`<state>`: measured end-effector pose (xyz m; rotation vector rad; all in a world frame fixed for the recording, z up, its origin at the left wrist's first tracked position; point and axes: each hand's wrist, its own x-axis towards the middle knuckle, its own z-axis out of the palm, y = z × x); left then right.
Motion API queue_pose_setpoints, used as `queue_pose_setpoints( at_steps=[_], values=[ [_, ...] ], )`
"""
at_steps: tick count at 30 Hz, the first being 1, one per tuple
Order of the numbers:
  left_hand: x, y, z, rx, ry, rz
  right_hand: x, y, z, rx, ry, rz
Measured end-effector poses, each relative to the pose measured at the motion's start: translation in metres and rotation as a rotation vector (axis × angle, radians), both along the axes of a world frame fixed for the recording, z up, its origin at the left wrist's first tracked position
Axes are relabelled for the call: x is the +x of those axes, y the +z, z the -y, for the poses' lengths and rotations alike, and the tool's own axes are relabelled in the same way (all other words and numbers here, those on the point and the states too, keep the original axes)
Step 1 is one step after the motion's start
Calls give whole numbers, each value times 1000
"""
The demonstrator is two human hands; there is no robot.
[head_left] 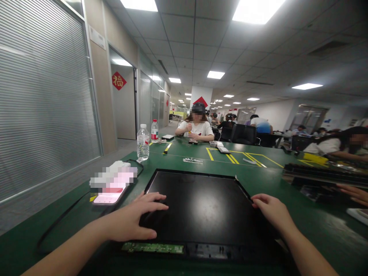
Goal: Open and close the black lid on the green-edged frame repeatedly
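Observation:
A black flat display panel lies face up on the green table in front of me, a thin dark frame around its edge. Along its near side a green circuit board is exposed. My left hand is over the panel's left edge, fingers spread above the dark surface; whether the fingertips touch it I cannot tell. At the panel's right edge, my right hand has thumb and fingertips pinched on the black rim. A small pale tab sticks up at the far right corner.
To the left lie a lit phone and a black cable. A clear water bottle and a red-labelled bottle stand behind them. Yellow tape marks the green table. Across sits a person; another person's hand is at right.

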<state>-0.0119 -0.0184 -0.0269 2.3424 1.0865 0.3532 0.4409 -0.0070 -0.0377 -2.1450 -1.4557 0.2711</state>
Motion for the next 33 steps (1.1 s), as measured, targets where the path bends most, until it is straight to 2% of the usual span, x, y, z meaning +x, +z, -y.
queue_pose_setpoints(
  at_steps=[8, 13, 18, 25, 33],
  values=[
    [2, -6, -1, 31, 24, -13, -1, 0, 2, 9, 11, 11],
    [0, -16, -10, 144, 185, 47, -1, 1, 2, 0, 8, 10],
    [-7, -27, -25, 233, 358, -26, -1, 0, 2, -20, -1, 15],
    [-13, -36, -30, 238, 349, 4, 1, -2, 2, -2, -1, 10],
    [-7, -26, -25, 211, 361, 47, 0, -1, 3, 36, 10, 40]
  ],
)
